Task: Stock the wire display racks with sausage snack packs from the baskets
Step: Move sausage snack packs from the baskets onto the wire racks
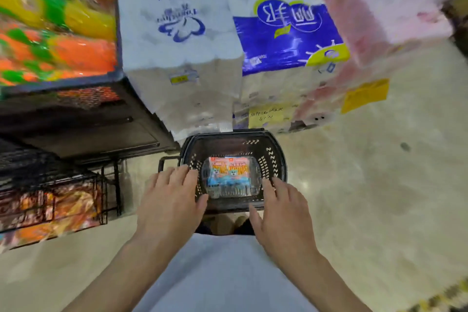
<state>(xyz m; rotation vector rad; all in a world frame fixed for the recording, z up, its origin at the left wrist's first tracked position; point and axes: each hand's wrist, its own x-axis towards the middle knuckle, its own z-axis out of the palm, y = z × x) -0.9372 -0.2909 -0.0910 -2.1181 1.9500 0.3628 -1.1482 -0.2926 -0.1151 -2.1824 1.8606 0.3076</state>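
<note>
A black plastic basket [274,149] stands on the floor in front of me. At its bottom lies a sausage snack pack [230,175] with an orange and blue label under clear wrap. My left hand [171,197] hovers over the basket's left rim with straight, spread fingers, holding nothing. My right hand [281,213] hangs over the right rim, fingers also spread and empty. To the left stands the black wire display rack [50,197], with orange snack packs lying in its lower tier.
Tall packs of toilet paper [283,40] are stacked right behind the basket, with pink packs [379,7] to their right. A dark shelf [76,121] with yellow and orange goods above sits at the left. Pale floor [367,197] stretches to the right.
</note>
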